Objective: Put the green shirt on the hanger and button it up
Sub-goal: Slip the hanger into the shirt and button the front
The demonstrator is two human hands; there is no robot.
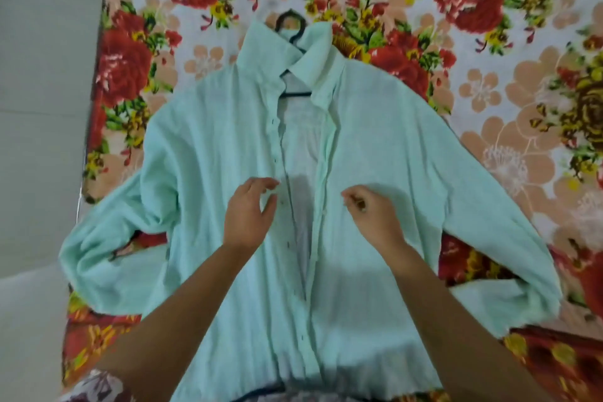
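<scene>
As left hand (249, 212), right hand (372, 209) hover, green shirt (212, 157) (on hanger (297, 95)) gapes.

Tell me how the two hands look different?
The left hand has loosely curved, spread fingers; the right hand is bunched tight, seeming to pinch cloth. The left hand is at the shirt edge with dark dots; the right hand sits farther from its edge. Both are over the shirt's middle.

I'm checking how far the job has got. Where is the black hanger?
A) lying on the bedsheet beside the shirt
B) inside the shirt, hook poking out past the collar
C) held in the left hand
B: the black hanger sits inside the green shirt, and its hook shows above the collar.
</scene>
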